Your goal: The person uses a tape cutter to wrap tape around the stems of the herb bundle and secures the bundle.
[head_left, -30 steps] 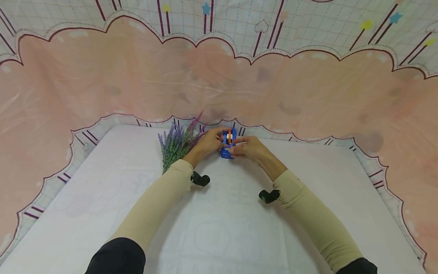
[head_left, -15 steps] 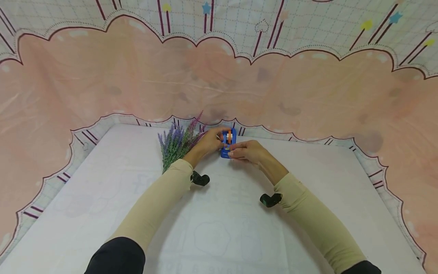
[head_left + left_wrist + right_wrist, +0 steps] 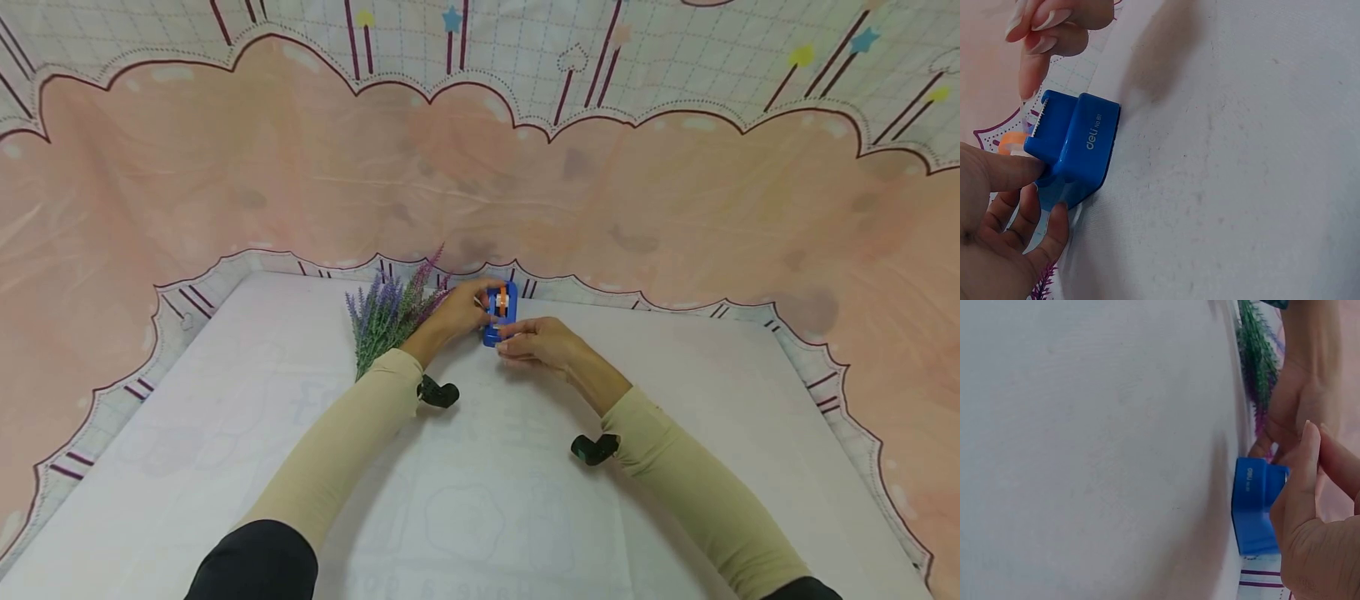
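A blue tape dispenser (image 3: pixel 512 308) stands at the far side of the white table, its serrated cutter facing up in the left wrist view. My left hand (image 3: pixel 459 307) grips it from the left, thumb on one side and fingers on the other. An orange-cored tape roll (image 3: pixel 1012 141) sits inside, partly hidden by that hand. Close above the cutter end, my right hand (image 3: pixel 549 343) pinches thumb and index finger together. A faint clear strip of tape (image 3: pixel 1025 115) runs between its fingertip and the dispenser. The right wrist view shows the dispenser partly behind the right fingers.
Purple and pink lavender stems (image 3: pixel 382 321) lie on the table just left of the dispenser, partly behind the left forearm. A white cover spreads over the table (image 3: pixel 480 467). Behind it hangs a peach, scalloped-pattern cloth (image 3: pixel 480 183).
My right hand has drawn back toward me along the dispenser, fingertips still pinched, uncovering more of the blue body. My left hand and the dispenser stay in place.
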A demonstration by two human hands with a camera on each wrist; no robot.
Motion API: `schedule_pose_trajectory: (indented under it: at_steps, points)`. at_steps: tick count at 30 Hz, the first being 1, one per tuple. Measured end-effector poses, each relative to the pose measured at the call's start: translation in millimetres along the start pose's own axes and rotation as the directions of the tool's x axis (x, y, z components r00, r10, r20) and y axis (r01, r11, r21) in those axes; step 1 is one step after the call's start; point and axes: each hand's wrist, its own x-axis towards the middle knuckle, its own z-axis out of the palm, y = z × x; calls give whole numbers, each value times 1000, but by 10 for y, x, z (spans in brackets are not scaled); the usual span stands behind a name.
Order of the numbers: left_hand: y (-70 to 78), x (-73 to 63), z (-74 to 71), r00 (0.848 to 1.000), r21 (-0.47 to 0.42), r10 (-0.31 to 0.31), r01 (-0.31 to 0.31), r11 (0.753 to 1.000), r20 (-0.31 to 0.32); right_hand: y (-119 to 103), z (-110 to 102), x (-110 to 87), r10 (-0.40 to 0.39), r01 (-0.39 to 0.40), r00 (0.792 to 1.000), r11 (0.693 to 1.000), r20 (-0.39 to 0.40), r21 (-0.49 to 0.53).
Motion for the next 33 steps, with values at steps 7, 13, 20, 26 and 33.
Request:
schedule_pose_trajectory:
  at_steps: [7,13,20,26,33]
  points:
    - [4,2,2,1000,2,3,-3,1000,2,70,24,2,-6,6,1000,1000,9,12]
    - [4,7,5,1000,10,9,-9,1000,-2,111,37,-8,-4,4,1000,1000,16,-18]
    - [7,-3,6,1000,11,7,-7,1000,-8,131,35,-14,10,-10,1000,1000,18,-28]
    - [2,-2,5,1000,22,16,-16,1000,-11,129,36,-26,23,-22,1000,999,21,-31]
    - [-2,1,1,999,41,33,-33,999,-10,152,35,-29,28,-27,999,999,26,-22]
